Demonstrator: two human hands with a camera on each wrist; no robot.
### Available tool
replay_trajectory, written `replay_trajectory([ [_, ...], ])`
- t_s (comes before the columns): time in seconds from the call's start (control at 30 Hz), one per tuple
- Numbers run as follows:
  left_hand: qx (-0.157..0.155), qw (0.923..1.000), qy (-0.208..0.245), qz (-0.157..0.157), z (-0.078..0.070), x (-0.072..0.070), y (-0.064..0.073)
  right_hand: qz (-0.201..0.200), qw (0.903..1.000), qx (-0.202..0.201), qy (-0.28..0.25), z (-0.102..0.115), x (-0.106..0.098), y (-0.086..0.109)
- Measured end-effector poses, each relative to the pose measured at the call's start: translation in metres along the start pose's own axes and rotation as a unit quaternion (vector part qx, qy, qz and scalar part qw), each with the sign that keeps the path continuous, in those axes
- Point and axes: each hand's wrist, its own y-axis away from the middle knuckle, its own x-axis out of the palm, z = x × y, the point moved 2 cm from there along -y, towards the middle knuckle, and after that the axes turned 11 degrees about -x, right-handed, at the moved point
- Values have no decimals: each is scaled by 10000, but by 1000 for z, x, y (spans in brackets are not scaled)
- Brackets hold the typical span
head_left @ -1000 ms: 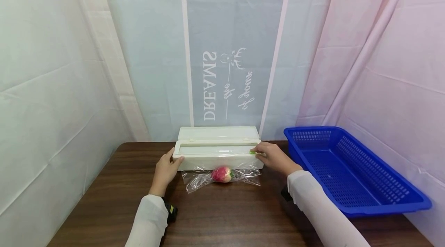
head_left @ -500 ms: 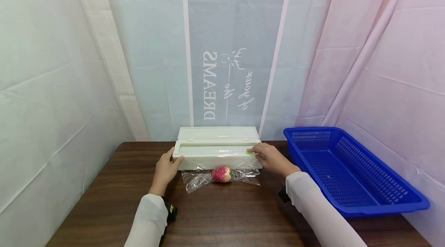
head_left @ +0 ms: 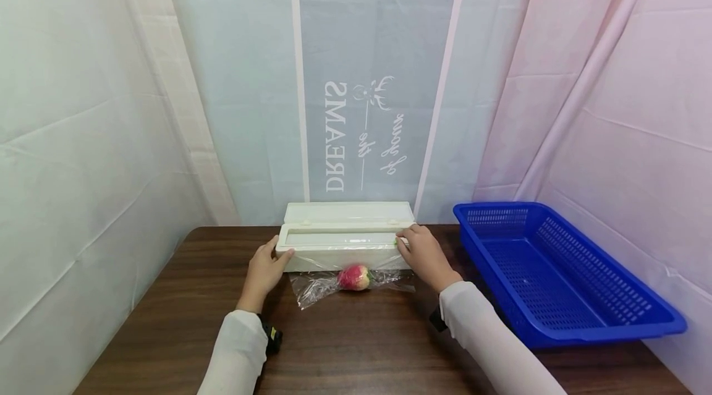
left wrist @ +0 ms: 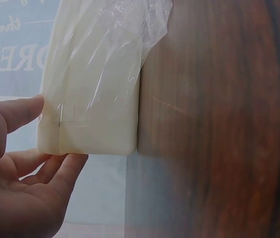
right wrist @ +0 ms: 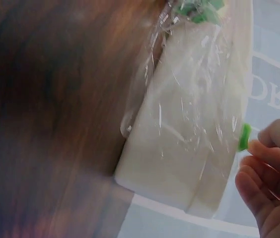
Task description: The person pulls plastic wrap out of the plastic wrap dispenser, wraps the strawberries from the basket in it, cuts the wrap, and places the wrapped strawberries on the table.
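Note:
A long white cling film dispenser (head_left: 322, 259) sits at the table's back edge, its lid (head_left: 349, 212) tilted back. My left hand (head_left: 264, 274) grips its left end, thumb on the front and fingers round the end, as the left wrist view shows. At the right end, my right hand (head_left: 425, 259) pinches a small green slide cutter (right wrist: 245, 137) at the top edge. Clear film (right wrist: 179, 114) drapes down the front of the dispenser. Under the film on the table lies a red and cream fruit (head_left: 353, 277) with green leaves (right wrist: 207, 12).
To the right stands a blue perforated plastic basket (head_left: 603, 338), close to the right forearm. The brown wooden table (head_left: 356, 345) ends behind the dispenser at a hanging grey-blue cloth (head_left: 378, 42). White cloth walls (head_left: 83, 166) flank both sides.
My right hand has shifted slightly left along the dispenser with the green slide cutter, and its wrist has swung inward. The left hand, the dispenser and the fruit stay nearly still.

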Motion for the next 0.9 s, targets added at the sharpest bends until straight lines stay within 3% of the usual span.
replay_trajectory([
  [0.27, 27, 10000, 81, 45, -2, 0, 0, -98, 9997, 218, -108, 4, 1, 2],
  [0.5, 54, 9999, 147, 59, -4, 0, 0, 159, 9994, 285, -109, -2, 1, 1],
  [0.9, 22, 10000, 60, 16, 0, 0, -1, 292, 9975, -498, -411, -12, 4, 0],
])
